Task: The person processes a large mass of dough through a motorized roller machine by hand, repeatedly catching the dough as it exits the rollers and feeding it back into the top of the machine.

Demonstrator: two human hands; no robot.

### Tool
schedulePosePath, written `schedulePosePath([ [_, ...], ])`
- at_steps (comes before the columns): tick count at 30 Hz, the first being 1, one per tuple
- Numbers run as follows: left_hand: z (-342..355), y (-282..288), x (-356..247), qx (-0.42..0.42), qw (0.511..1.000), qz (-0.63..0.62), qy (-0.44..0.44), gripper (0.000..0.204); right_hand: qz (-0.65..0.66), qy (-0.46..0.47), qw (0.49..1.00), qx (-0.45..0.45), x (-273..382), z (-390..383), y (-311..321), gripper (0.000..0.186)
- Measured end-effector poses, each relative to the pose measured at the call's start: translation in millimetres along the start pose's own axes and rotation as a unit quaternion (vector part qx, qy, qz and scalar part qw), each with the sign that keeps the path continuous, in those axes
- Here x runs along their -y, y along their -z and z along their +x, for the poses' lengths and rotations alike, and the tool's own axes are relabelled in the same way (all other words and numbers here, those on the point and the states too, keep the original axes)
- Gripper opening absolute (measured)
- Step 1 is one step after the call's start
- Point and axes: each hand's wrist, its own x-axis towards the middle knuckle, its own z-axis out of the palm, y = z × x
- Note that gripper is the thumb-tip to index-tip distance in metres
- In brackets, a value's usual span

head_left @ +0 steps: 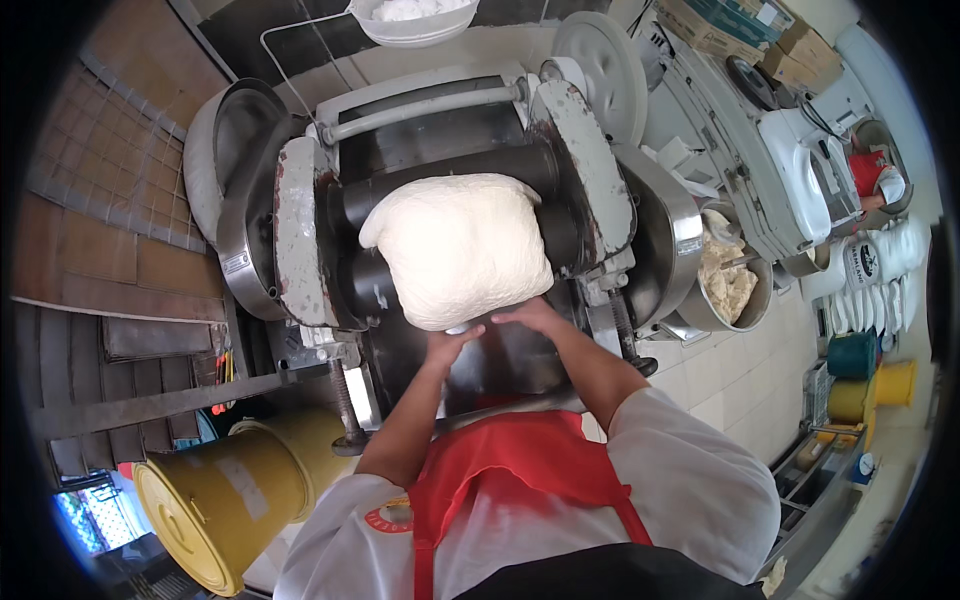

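Note:
A large, smooth, pale lump of dough [462, 248] lies over the dark rollers [440, 180] of a dough sheeter [305, 230] in front of me. At its near edge, my left hand [450, 345] reaches under the dough with the thumb showing. My right hand [530, 316] is beside it to the right, also under the near edge, thumb pointing inward. Both hands hold the dough from below, and most of their fingers are hidden by it. Below them slopes the machine's dark metal plate [500, 372].
A white bowl of white stuff [412, 22] stands beyond the machine. On the right, a metal mixer bowl [735, 285] contains pieces of dough. Yellow lidded barrels [215, 500] stand at lower left, near stacked brown boards [120, 380]. Another person's red-clad body [868, 172] shows at far right.

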Motion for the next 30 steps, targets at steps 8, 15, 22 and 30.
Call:
schedulePosePath([
  [8,30.4,57.1,-66.6,0.274,0.951,0.129,-0.057,0.08,0.05,0.015,0.979,0.199,46.2,-9.9,9.6,0.085],
  [15,-40.2,41.1,-73.4,0.067,0.958,-0.255,-0.112,0.056,0.402,0.087,0.91,-0.046,68.3,-46.3,-33.0,0.066],
  [22,-91.4,26.6,-145.2,-0.048,0.925,-0.337,-0.171,0.052,0.445,0.16,0.872,-0.123,119.4,-69.4,-18.4,0.027],
  [30,-97.3,26.1,4.8,-0.193,0.969,-0.145,-0.049,0.076,0.302,-0.005,0.937,-0.176,22.4,-112.4,-14.9,0.05],
])
